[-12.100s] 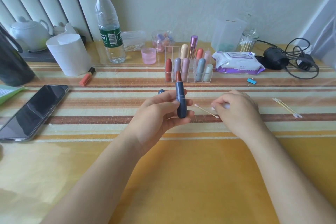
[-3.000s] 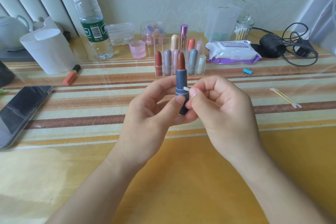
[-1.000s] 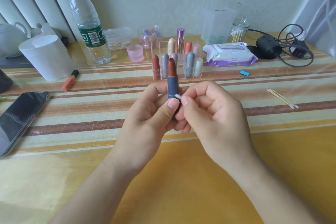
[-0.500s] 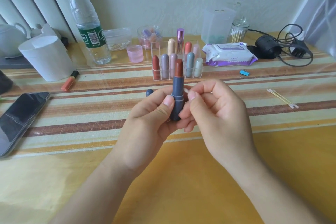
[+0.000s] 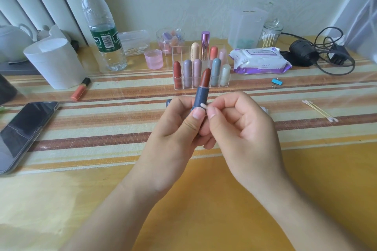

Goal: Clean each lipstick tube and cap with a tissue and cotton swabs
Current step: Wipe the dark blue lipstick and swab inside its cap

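Now, swab (image 5: 203,105) tip back against lipstick tube (image 5: 201,96); left grip (image 5: 175,128) around tube, right grip (image 5: 242,126) pinching swab.

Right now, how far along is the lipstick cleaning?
Done: unclear; two cotton swabs lie at the right. In hand: left hand holds the uncapped blue lipstick, right hand pinches a swab against its tube. Left: its cap behind that hand, perhaps the capped lipsticks in the organizer.
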